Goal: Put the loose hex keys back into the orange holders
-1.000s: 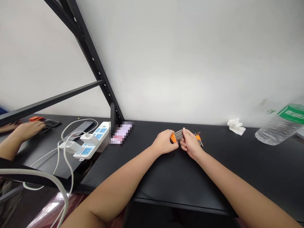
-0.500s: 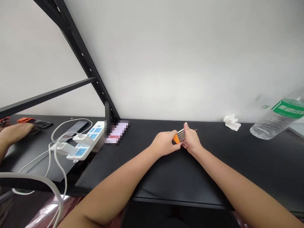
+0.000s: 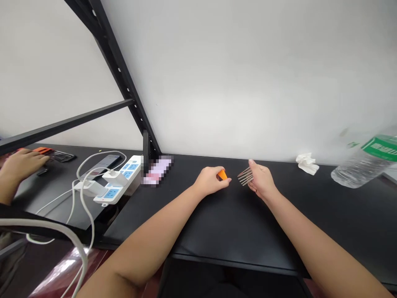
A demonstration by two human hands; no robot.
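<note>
Above the black table (image 3: 223,231), my left hand (image 3: 208,181) is closed around a small orange holder (image 3: 222,174), gripping it between thumb and fingers. Facing it across a short gap, my right hand (image 3: 263,180) holds a bundle of several thin metal rods (image 3: 245,177). Their bare ends fan out toward the left, apart from the holder. The other ends of the rods are hidden behind my right thumb and palm. What exact kind of rods they are cannot be made out.
On the left lie a white power strip (image 3: 132,181) with chargers and cables, a phone (image 3: 107,162) and another person's hand (image 3: 25,165). A black metal frame (image 3: 124,82) rises there. Crumpled tissue (image 3: 307,164) and a plastic bottle (image 3: 352,169) lie at the right.
The metal rods have come out of the orange holder. My right hand has moved right with them, and my left hand keeps the holder, leaving a gap between them.
</note>
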